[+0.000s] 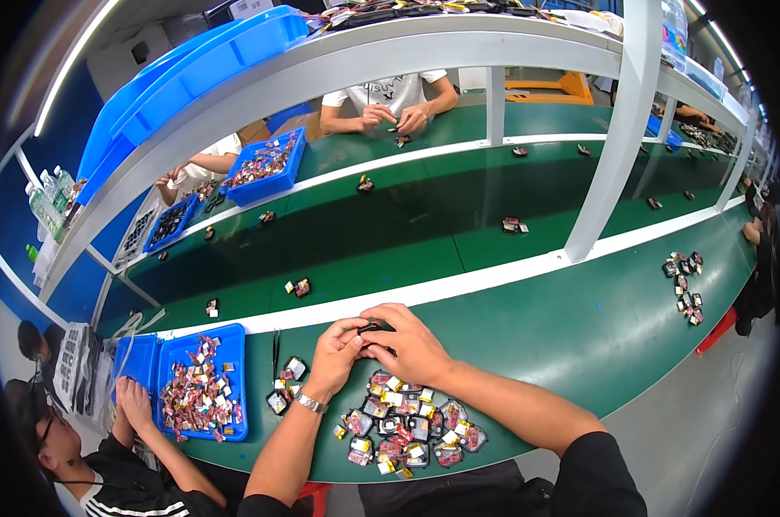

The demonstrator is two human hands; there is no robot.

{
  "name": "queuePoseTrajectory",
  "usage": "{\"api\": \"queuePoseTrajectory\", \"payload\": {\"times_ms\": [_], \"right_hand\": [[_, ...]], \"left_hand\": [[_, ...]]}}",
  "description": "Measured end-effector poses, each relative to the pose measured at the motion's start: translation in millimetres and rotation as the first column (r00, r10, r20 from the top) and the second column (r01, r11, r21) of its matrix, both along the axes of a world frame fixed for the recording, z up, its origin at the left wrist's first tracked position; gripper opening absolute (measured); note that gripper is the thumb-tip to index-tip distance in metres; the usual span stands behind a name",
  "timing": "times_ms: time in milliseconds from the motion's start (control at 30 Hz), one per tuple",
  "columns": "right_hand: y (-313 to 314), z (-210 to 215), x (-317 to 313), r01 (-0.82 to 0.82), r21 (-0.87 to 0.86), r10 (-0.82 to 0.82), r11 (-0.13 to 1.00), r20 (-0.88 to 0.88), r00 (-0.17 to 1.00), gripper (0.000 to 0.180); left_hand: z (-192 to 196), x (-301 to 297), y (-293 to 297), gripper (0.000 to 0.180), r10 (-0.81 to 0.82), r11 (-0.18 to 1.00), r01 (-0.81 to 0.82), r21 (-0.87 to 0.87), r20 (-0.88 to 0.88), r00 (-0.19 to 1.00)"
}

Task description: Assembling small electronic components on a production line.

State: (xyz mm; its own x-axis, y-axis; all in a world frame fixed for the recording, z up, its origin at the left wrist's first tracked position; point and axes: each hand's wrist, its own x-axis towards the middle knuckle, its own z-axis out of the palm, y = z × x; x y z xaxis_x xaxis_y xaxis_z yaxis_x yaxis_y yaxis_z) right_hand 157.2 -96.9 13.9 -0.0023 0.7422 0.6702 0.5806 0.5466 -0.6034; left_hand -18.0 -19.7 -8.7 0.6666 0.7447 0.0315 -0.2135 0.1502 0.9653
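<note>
Fingertips of my left hand [336,343] and right hand [409,345] pinch one small dark component [374,328] (grip firm, steady) above the tabletop [580,327].

A long green table [580,336] curved across the frame, with white strips [493,280] running along it. White posts [610,138] held up a shelf [390,52] near the top. A light strip [84,52] glowed at upper left. The wall [54,121] there looked blue, perhaps.
</note>
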Motion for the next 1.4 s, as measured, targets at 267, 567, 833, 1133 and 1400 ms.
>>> {"api": "queuePoseTrajectory", "payload": {"times_ms": [267, 567, 833, 1133, 1400], "right_hand": [[1, -8, 1, 0.033, -0.015, -0.034, 0.999, -0.038, 0.999, 0.020], [1, -6, 1, 0.027, -0.019, -0.027, 0.999, 0.010, 1.000, 0.023], [7, -3, 3, 0.096, 0.102, -0.108, 0.990, 0.118, 0.987, 0.020], [6, -4, 2, 0.107, 0.121, -0.125, 0.987, 0.152, 0.981, 0.020], [6, -7, -2, 0.139, 0.093, -0.149, 0.986, 0.121, 0.981, 0.020]], "left_hand": [[-1, 3, 1, 0.026, -0.036, 0.999, 0.037, -0.020, 0.069, 0.997], [6, 9, -9, 0.028, 0.090, 0.996, -0.090, -0.010, 0.023, 0.996], [7, 10, -6, 0.030, 0.048, 0.999, -0.048, -0.013, -0.046, 0.998], [7, 9, -6, 0.031, 0.038, 0.998, -0.040, -0.040, -0.047, 0.998], [8, 12, -8, 0.029, 0.077, 0.997, -0.077, 0.007, -0.076, 0.994]]}}
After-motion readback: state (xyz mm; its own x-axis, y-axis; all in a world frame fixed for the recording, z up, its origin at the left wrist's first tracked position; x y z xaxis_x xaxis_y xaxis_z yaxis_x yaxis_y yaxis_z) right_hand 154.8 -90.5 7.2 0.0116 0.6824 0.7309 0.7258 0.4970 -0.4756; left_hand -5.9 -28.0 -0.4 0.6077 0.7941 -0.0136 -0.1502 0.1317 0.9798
